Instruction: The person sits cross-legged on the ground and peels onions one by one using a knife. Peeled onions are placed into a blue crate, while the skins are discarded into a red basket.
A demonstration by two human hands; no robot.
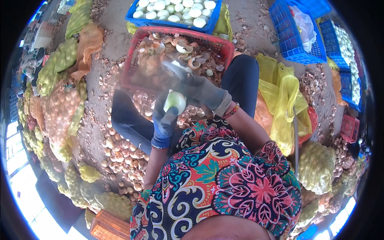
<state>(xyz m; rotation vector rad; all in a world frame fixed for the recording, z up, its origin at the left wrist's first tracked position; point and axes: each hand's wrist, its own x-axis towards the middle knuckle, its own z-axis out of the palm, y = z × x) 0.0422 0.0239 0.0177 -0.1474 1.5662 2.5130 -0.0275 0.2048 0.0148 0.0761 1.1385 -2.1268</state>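
Note:
My left hand [166,118], in a blue-grey work glove, grips a pale, mostly peeled onion [176,102], its thumb laid across the near side. Just right of the onion, my gloved right hand [202,91] is closed around a knife whose handle is hidden by the fingers. The knife blade [173,69] points up and left over a red plastic basket [127,64] and looks blurred. Onion skins and cut pieces [183,48] fill much of that basket, which stands beyond my hands, by my knees.
A blue crate [130,21] of peeled onions stands behind the basket. Unpeeled onions [123,156] lie on the floor at left, near full mesh sacks [61,111]. Yellow mesh bags [282,99] lie by my right knee. Another blue crate [288,39] holds a plastic bag.

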